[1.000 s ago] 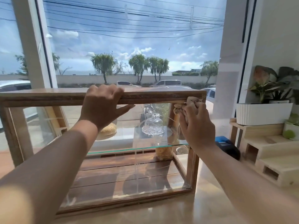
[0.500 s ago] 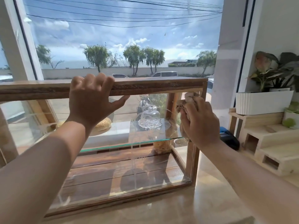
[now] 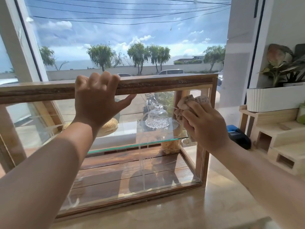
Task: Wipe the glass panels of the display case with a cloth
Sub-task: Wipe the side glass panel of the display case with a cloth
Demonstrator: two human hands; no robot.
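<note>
Your left hand (image 3: 97, 100) grips the display case's (image 3: 165, 83) top rail; your right hand (image 3: 204, 124) clutches the bunched cloth (image 3: 186, 103) against the front glass panel's (image 3: 115, 162) upper right corner — press hard there and the case may slide on the tabletop (image 3: 181, 212), rattling the glass dome (image 3: 157, 117) inside.

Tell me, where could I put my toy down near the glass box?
Bare countertop lies in front of the display case. It is crowded right of the case: a dark device, wooden steps and a white planter.
</note>
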